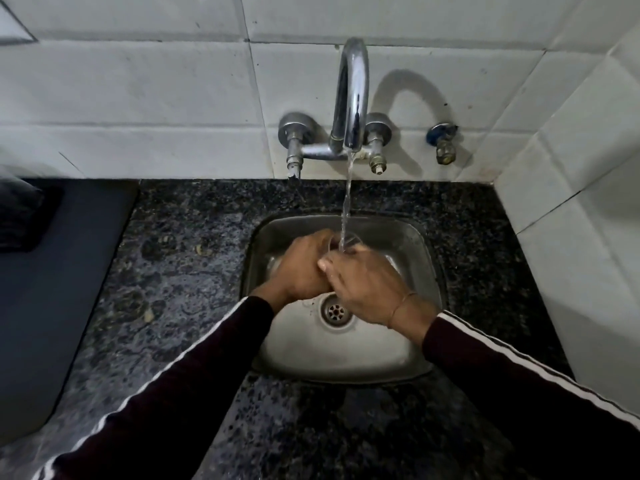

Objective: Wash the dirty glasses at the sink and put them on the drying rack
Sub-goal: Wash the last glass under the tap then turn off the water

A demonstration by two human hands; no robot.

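A speckled dark granite counter point(180, 271) runs beneath a wall of white tiles point(138, 98). A small blue-handled valve point(444, 142) projects from the tiles at the right. A dark grey mat point(52, 289) covers the counter's left side.

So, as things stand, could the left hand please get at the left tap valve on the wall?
Probably yes, but not freely: the path from the left hand up to the left tap valve looks clear, yet that hand grips the glass under the water.

Speckled dark granite counter point(180, 271) — steel sink point(420, 237) set in; grey mat point(69, 271) at left.
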